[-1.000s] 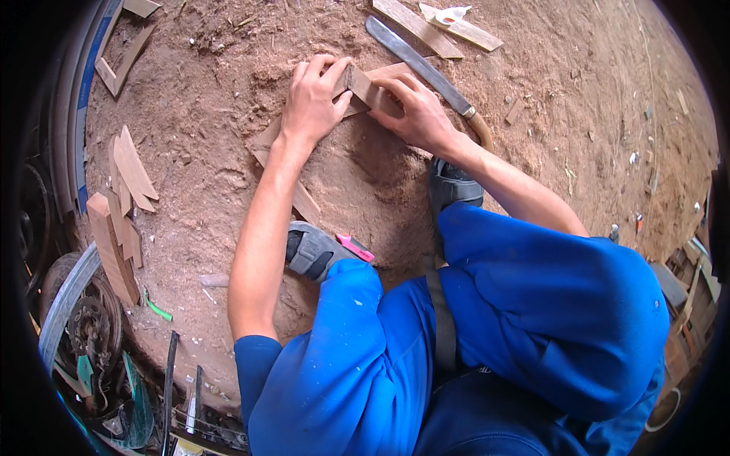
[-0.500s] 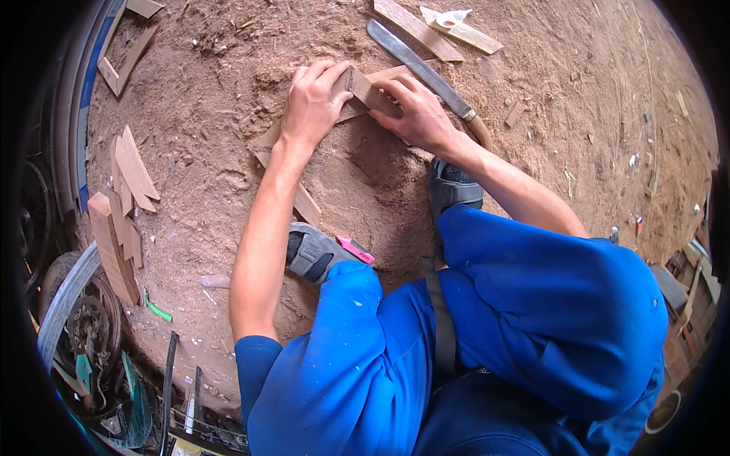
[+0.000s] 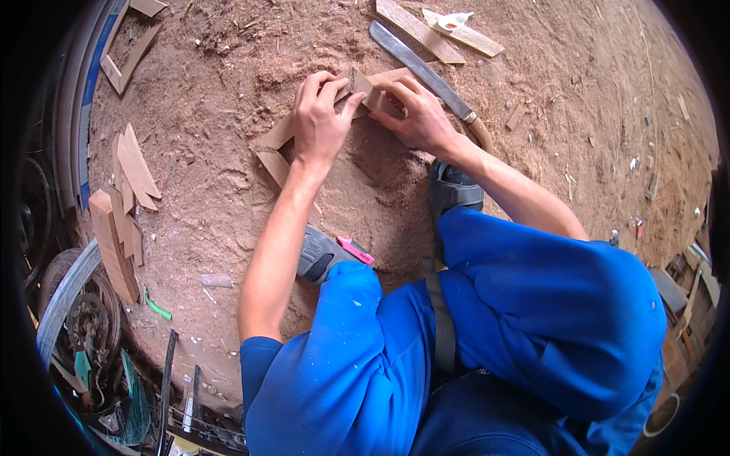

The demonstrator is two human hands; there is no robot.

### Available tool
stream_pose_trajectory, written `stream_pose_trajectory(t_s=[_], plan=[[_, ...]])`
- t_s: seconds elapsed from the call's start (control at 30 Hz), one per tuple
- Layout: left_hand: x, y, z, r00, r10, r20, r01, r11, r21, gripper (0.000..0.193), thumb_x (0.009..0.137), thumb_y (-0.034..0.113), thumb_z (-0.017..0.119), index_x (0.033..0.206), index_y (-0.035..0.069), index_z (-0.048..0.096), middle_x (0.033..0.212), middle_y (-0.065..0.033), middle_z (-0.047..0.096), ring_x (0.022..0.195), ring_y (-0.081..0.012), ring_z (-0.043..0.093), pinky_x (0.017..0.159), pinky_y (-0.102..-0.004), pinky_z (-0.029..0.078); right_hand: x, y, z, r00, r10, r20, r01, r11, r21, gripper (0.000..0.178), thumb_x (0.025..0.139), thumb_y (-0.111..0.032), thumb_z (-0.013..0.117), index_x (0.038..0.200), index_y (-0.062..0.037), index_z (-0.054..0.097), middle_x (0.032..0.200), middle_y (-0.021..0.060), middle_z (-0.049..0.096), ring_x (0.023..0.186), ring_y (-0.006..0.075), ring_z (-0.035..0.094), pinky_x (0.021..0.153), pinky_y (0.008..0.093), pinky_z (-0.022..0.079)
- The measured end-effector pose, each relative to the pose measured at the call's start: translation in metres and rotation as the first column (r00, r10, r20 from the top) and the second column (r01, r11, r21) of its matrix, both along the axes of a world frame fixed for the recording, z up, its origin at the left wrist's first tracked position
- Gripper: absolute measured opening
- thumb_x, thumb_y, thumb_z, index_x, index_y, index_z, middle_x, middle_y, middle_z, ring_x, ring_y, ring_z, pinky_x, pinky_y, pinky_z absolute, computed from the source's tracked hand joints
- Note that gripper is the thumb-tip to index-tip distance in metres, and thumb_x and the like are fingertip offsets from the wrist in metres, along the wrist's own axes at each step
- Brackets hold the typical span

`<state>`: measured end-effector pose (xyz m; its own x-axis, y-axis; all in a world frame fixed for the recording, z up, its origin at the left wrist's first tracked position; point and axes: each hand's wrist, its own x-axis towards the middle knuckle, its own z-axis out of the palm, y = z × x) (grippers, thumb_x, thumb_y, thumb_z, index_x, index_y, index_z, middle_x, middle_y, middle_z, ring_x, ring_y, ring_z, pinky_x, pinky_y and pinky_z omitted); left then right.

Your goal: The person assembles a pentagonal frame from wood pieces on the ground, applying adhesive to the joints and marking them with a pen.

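Two short pieces of wood meet at a corner between my hands, low over the sawdust-covered ground. My left hand (image 3: pixel 322 120) is closed on the left wood piece (image 3: pixel 350 79), fingers over its far side and thumb on the near side. My right hand (image 3: pixel 417 114) pinches the right wood piece (image 3: pixel 364 88) close to the joint. Its fingers hide much of that piece. Beneath and beside the hands lie more flat wood strips (image 3: pixel 277 135), partly covered by my left wrist. A machete (image 3: pixel 422 68) with a wooden handle lies just beyond my right hand.
A pink utility knife (image 3: pixel 355 250) rests beside my left shoe (image 3: pixel 318 257). Several wood offcuts (image 3: pixel 114 242) lie at the left, near a metal wheel and scrap. At the far side are planks (image 3: pixel 420 30) and a white tape roll (image 3: pixel 454 20). An L-shaped wood frame (image 3: pixel 131 64) lies at the far left.
My left hand has shifted slightly right and nearer, its thumb now higher along the wood. The wood corner has tilted a little. My right hand has barely moved.
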<state>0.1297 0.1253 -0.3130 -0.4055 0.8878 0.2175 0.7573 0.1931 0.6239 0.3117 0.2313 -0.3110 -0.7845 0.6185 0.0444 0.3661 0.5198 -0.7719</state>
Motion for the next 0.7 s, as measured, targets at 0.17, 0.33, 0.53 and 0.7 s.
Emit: stream_pose_trajectory(t_s=[0.17,0.33,0.53,0.7], plan=[[0.02,-0.002,0.003,0.997,0.063,-0.045,-0.061,0.998,0.033,0.04,0.082,0.027,0.089,0.112,0.005,0.075,0.12,-0.0129,0.061,0.112,-0.0328,0.063,0.095,-0.0457,0.055,0.0,0.0,-0.002,1.0,-0.02,-0.002,0.02,1.0,-0.016,0.043,0.087,-0.023,0.082,0.124,-0.0063,0.068,0.112,0.0165,0.066,0.101,0.0368,0.067,0.086,0.0444,0.057],[0.028,-0.004,-0.001,0.978,0.017,-0.206,-0.008,0.999,0.045,0.037,0.084,0.02,0.086,0.119,0.014,0.077,0.125,-0.0107,0.06,0.121,-0.032,0.059,0.102,-0.0462,0.053,0.0,0.0,-0.003,1.0,-0.019,-0.004,0.019,0.999,-0.026,0.044,0.086,-0.023,0.082,0.125,-0.0058,0.068,0.112,0.0165,0.065,0.099,0.0376,0.067,0.085,0.0451,0.057],[0.036,-0.015,-0.013,0.948,-0.038,-0.317,0.033,0.999,-0.022,0.034,0.093,0.023,0.078,0.125,0.015,0.076,0.129,-0.012,0.059,0.134,-0.0388,0.052,0.116,-0.0507,0.047,0.0,-0.001,-0.005,1.0,-0.013,0.014,0.013,1.0,-0.027,0.044,0.086,-0.023,0.081,0.125,-0.0056,0.067,0.112,0.0173,0.065,0.101,0.0388,0.067,0.086,0.0454,0.057],[0.039,-0.018,-0.014,0.953,-0.061,-0.298,0.05,0.998,-0.043,0.036,0.097,0.026,0.073,0.131,0.014,0.073,0.133,-0.0138,0.057,0.143,-0.0436,0.046,0.121,-0.0545,0.043,0.003,-0.001,-0.009,1.0,-0.003,-0.015,0.002,0.999,-0.035,0.044,0.086,-0.022,0.081,0.125,-0.0052,0.068,0.114,0.0178,0.066,0.103,0.0396,0.067,0.086,0.0455,0.057]])
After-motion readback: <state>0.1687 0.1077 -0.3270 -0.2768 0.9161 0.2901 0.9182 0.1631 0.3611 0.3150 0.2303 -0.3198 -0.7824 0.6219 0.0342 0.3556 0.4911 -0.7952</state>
